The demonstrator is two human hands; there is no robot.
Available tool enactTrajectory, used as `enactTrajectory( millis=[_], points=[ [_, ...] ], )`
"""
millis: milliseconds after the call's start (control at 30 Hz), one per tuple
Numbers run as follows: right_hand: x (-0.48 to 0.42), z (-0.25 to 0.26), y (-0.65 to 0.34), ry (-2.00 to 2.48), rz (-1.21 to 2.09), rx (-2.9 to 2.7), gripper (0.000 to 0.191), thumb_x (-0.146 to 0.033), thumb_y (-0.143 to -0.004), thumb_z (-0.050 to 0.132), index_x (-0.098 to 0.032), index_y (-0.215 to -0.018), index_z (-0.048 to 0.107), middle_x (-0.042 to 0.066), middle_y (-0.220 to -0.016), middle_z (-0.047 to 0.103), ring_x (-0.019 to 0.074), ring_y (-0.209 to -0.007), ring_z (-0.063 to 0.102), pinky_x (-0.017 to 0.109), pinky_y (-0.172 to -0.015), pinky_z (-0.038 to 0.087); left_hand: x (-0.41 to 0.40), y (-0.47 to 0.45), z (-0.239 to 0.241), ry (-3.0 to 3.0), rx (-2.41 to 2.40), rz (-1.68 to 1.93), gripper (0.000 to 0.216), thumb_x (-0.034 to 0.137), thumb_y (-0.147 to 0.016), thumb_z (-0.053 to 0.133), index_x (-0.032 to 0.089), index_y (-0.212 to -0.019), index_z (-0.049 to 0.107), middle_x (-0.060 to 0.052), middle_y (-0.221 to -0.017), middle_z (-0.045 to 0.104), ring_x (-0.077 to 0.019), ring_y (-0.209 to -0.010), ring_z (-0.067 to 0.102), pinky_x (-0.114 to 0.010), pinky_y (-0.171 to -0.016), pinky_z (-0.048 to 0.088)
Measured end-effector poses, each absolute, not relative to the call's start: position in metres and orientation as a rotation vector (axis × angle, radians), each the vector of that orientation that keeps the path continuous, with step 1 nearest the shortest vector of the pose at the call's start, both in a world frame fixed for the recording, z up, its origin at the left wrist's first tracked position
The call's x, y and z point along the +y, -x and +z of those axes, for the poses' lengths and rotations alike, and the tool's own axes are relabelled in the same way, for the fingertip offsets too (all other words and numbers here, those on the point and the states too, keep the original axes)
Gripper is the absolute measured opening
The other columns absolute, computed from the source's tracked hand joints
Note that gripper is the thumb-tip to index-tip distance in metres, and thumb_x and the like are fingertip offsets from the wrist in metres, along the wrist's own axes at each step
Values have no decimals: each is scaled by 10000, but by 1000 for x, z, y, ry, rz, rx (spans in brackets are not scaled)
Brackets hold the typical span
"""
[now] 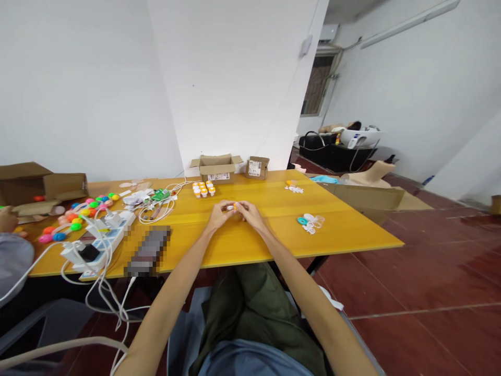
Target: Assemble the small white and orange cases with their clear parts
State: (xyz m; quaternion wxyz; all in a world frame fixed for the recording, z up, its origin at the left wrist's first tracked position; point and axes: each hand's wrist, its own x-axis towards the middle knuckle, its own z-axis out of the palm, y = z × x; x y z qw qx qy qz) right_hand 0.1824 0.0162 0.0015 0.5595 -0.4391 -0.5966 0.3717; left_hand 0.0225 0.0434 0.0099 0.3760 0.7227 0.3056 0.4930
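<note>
Over the middle of the wooden table (188, 240), my two hands meet around a small orange-and-white piece (231, 207). My left hand (219, 214) grips its white side, with the fingers closed. Against the orange side, my right hand (249, 214) is closed too. The fingers cover much of the piece, so its exact kind is hard to see. Beyond my hands stands a cluster of small white containers with orange caps (203, 189). White, teal and clear parts (311, 222) lie to the right, with more white and orange parts (293, 187) farther back.
An open cardboard box (217, 169) and a smaller box (257, 168) stand by the wall. To the left are a phone (148, 251), a power strip (113, 237) with tangled cables, a green circuit board (160, 195) and colourful balls (76, 219). Another person's hand (7, 219) shows at the left edge.
</note>
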Motion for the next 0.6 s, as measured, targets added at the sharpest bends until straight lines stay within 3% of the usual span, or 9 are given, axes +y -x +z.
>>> enactTrajectory(
  millis=[267,500,600],
  points=[
    [12,6,-186,1104,914,-1444,583,-765,-783,581,-215,-590,613,20,-536,609,162,-519,599,271,-508,469,44,-24,8,-1861,775,1217,302,367,-712,824,201,-960,782,-63,-972,763,-223,-935,706,-360,-873,569],
    [14,5,-183,1036,919,-1415,544,-758,-746,615,-216,-737,668,4,-611,645,137,-511,572,245,-454,437,44,-23,9,-1792,781,1234,311,353,-702,825,195,-964,773,-68,-1016,767,-224,-964,706,-369,-909,561],
    [14,5,-183,1060,934,-1430,560,-764,-749,604,-211,-684,655,10,-573,624,140,-493,571,248,-443,432,43,-23,10,-1794,772,1226,300,346,-694,828,196,-948,774,-62,-1001,768,-224,-956,707,-368,-903,565]
  ],
)
